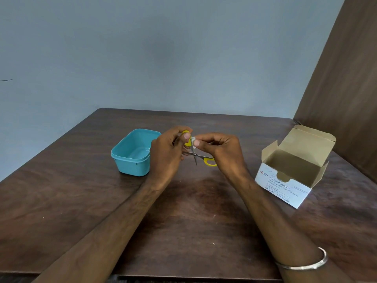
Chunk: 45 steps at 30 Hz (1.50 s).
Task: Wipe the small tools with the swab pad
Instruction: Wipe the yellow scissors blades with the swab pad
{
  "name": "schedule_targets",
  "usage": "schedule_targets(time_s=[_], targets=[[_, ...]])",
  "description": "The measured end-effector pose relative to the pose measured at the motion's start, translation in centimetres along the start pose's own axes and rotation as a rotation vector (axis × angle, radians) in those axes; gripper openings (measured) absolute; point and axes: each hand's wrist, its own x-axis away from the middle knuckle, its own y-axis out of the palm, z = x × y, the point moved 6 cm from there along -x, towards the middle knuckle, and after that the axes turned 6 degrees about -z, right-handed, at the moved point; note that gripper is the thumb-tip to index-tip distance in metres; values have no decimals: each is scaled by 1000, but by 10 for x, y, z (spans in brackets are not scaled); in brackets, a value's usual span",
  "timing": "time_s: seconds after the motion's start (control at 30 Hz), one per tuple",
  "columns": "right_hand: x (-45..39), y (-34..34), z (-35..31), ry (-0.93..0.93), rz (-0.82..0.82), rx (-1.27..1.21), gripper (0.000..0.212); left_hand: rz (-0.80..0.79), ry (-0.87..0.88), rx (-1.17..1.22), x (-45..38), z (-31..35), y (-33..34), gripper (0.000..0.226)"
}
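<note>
Items on the brown table (193,211): one pair of scissors (196,155), one swab pad (193,142), one blue tub (133,153), one swab box (293,170), two hands.

Scissors — small, yellow-handled, held above the table centre between both hands, blades spread apart. One handle loop sits up inside the left hand (167,154), the other loop hangs free at about 4 o'clock from the pivot. One blade tip points down toward 6 o'clock; the other runs behind the left fingers and cannot be followed.

Left hand: fingers curled round the upper handle, thumb pressed on top of it.

Swab pad — white, folded small, pinched between thumb and forefinger of the right hand (221,152), touching the scissors just below the upper handle. Most of the pad is covered by the fingertips; its shape is hard to make out. The remaining right fingers are loosely curled.

Blue tub: open, no lid, at 9 o'clock from the hands, just beside the left hand.

Swab box: white card, flaps up, at 3 o'clock, well apart from the hands; its inside is in shadow.

One metal bangle (306,264) on the right forearm.
</note>
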Motion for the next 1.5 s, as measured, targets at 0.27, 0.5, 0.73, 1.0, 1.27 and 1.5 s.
schedule_targets(time_s=[0.27, 0.5, 0.73, 1.0, 1.27, 1.5], targets=[[1, 4, 0, -18, -55, -4, 10, -4, 5, -23, 2, 1, 2, 19], [0, 3, 5, 41, -107, 54, 9, 17, -28, -14, 2, -3, 1, 10], [0, 8, 9, 52, -192, 89, 6, 36, -30, -79, 1, -4, -2, 8], [-1, 11, 16, 52, -212, 157, 4, 24, -13, -122, 0, -7, -3, 15], [1, 14, 14, 35, -238, 51, 3, 29, -33, -89, 1, -3, -4, 15], [0, 18, 17, 17, -265, 124, 14, 13, -26, -120, 2, -1, -3, 16]])
